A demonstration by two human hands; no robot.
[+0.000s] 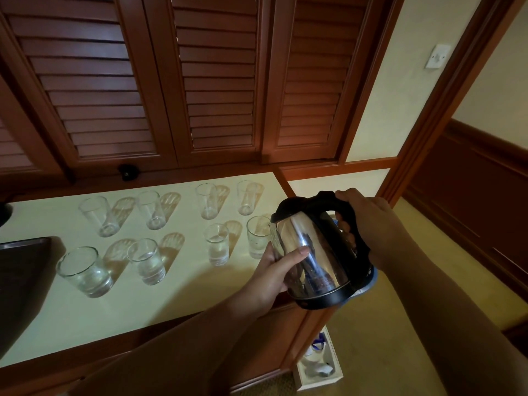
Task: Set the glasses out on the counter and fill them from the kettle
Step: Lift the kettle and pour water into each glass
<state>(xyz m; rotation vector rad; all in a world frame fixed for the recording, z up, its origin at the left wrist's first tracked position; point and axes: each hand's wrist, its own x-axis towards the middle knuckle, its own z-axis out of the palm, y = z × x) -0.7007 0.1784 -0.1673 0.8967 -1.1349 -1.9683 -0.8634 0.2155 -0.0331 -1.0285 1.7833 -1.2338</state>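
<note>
A steel kettle [311, 252] with a black lid, handle and base hangs tilted to the left over the counter's right end. My right hand [365, 221] grips its black handle. My left hand [274, 267] presses flat against its shiny side from the left. Its spout sits right at the near-right glass [257, 238], which holds some water. Several clear glasses stand in two rows on the pale counter [177, 298]. The three other front-row glasses [85, 272] [147, 261] [217, 244] hold water. Whether the back-row glasses [98, 215] [248, 197] hold any I cannot tell.
A dark tray [20, 275] lies at the counter's left edge. Louvred wooden doors [217, 81] rise behind the counter, with a black plug [127, 171] at their foot. On the floor by the cabinet stands a white box [320, 364] holding small items. Carpet spreads to the right.
</note>
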